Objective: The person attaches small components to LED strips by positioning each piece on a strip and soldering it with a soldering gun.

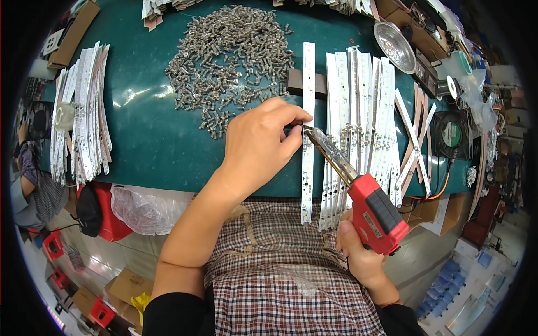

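Note:
My left hand (260,143) is closed in a pinch beside a white LED strip (307,185), thumb and forefinger at the strip's left edge. Whatever small dark piece is between the fingertips is too hidden to name. In my right hand (361,255) is a red and black soldering gun (376,215), its metal barrel slanting up and left. The gun's tip meets the strip right by my left fingertips. The strip lies lengthwise, its upper part across a dark brown block (320,85) and its lower end past the table edge.
A heap of small metal connectors (235,56) lies on the green table (145,151). More LED strips (358,112) lie at right, another stack (81,117) at left. Far right are a round metal dish (395,47), a wire spool (451,88) and a black fan (451,134).

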A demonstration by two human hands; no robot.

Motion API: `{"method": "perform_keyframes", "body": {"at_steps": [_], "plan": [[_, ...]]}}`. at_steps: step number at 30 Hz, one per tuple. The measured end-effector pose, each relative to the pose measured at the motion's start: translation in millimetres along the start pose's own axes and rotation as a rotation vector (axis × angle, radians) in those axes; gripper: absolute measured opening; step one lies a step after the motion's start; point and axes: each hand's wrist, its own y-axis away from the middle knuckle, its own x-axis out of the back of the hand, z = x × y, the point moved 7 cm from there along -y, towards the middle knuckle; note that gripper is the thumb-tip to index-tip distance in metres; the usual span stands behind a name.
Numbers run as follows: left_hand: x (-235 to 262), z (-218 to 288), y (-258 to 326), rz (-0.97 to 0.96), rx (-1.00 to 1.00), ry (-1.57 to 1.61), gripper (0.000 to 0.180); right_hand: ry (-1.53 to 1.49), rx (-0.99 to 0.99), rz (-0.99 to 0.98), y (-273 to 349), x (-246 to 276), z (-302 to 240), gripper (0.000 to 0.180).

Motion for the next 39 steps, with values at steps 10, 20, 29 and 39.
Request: {"method": "perform_keyframes", "body": {"at_steps": [10,20,29,39], "plan": [[0,0,0,0.01,0.002,-0.02,0.02,0.002,-0.051,-0.011,0,0,1,0.008],[0,-1,0,0.016,0.008,-0.018,0.019,0.138,0.013,-0.058,3,3,-2,0.008],[0,-1,1,0.019,0.02,-0.021,0.019,0.102,-0.026,-0.051,2,1,2,0.011],[2,0,0,0.019,0.016,0.001,0.019,0.07,-0.044,-0.061,4,3,6,0.011]]}}
